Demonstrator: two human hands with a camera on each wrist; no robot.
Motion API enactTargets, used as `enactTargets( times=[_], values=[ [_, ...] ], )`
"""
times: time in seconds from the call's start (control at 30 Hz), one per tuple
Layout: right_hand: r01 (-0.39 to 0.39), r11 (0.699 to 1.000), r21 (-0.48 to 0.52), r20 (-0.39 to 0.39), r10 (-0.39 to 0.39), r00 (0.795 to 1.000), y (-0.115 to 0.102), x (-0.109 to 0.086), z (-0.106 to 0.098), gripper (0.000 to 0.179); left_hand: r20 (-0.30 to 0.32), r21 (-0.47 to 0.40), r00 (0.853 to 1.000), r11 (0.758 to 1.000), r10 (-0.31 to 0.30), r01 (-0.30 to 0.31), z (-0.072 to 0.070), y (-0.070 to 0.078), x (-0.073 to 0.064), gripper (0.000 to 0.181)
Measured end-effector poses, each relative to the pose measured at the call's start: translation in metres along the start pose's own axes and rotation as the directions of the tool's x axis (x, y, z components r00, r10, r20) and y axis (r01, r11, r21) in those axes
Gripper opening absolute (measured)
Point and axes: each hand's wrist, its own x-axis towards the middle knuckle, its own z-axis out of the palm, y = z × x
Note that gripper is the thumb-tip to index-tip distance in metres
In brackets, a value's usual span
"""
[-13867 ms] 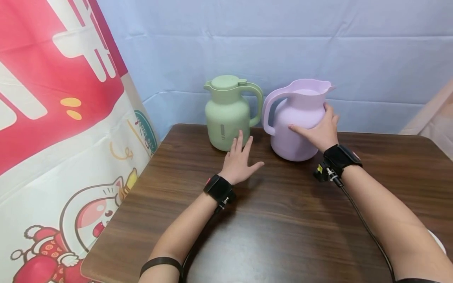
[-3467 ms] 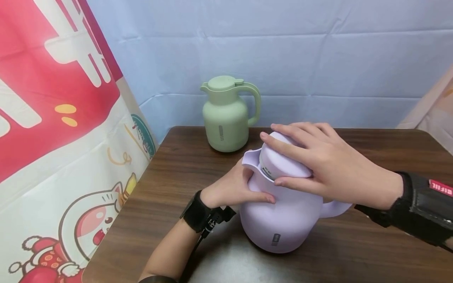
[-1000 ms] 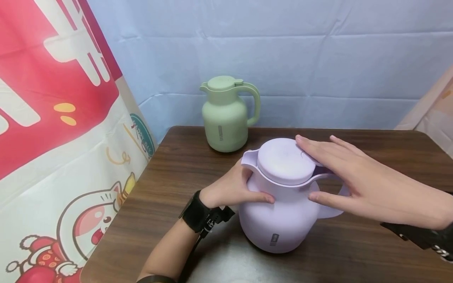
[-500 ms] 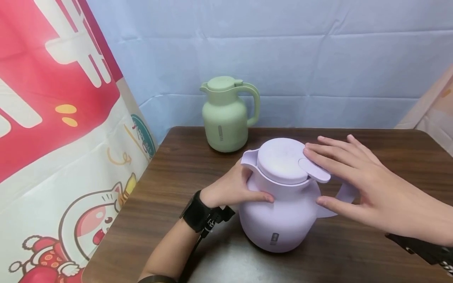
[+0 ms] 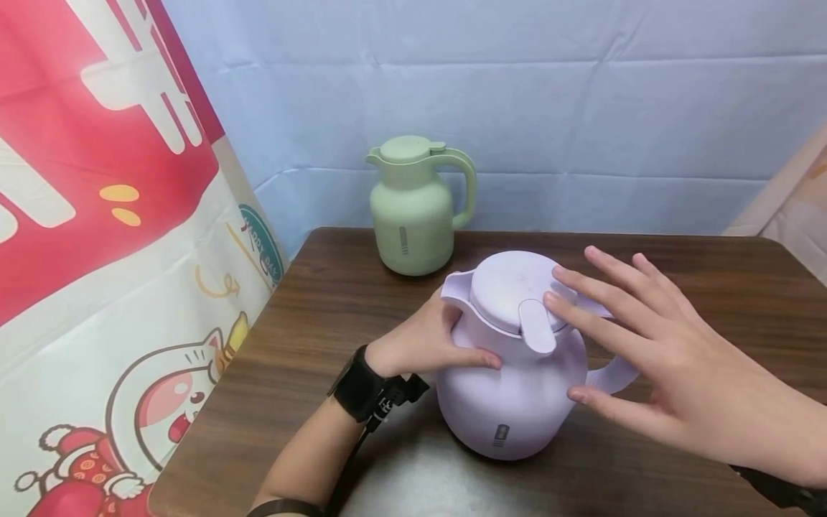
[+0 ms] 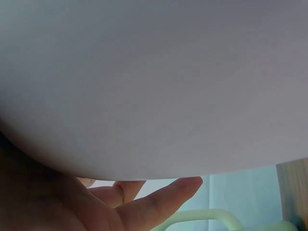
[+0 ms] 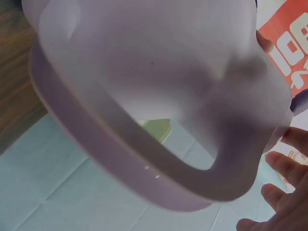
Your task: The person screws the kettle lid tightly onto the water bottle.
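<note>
A lilac thermos jug stands upright on the table, its handle at the right and its spout at the left. My left hand holds it below the neck, thumb across the front; in the left wrist view, fingers reach along the far side. In the jug's mouth sits a round lilac lid, its tab pointing toward me. My right hand is spread over the lid's right side, a fingertip at the tab and the thumb near the handle.
A light green thermos jug with its lid on stands at the back of the brown wooden table, handle to the right. Behind hangs a pale blue cloth. A printed red and white cloth hangs along the left side.
Tilted over the mouth earlier, the lid now lies level in it. Within the last second its tab has turned clockwise from the handle side toward me. My left hand has stayed put.
</note>
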Motion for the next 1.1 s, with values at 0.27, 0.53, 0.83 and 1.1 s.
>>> enactTargets(
  times=[0.27,0.53,0.83,1.1],
  values=[
    [0.045,0.999,-0.027,0.018,-0.044,0.999,-0.002,0.007,0.003,0.06,-0.004,0.02,1.0,1.0,-0.005,0.005,0.004,-0.014,-0.001,0.085],
    [0.062,0.995,-0.075,0.186,-0.047,0.981,0.008,0.012,0.002,0.064,-0.004,0.026,1.0,0.999,-0.019,0.019,0.004,-0.014,-0.001,0.084],
    [0.091,0.991,-0.095,0.303,-0.058,0.951,0.013,0.025,0.0,0.071,0.008,0.035,1.0,0.999,0.0,0.0,0.004,-0.015,-0.001,0.09],
    [0.059,0.993,-0.102,0.43,-0.009,0.903,0.022,0.034,-0.007,0.076,0.007,0.04,1.0,0.999,0.004,-0.004,0.003,-0.015,-0.001,0.093]
  ],
)
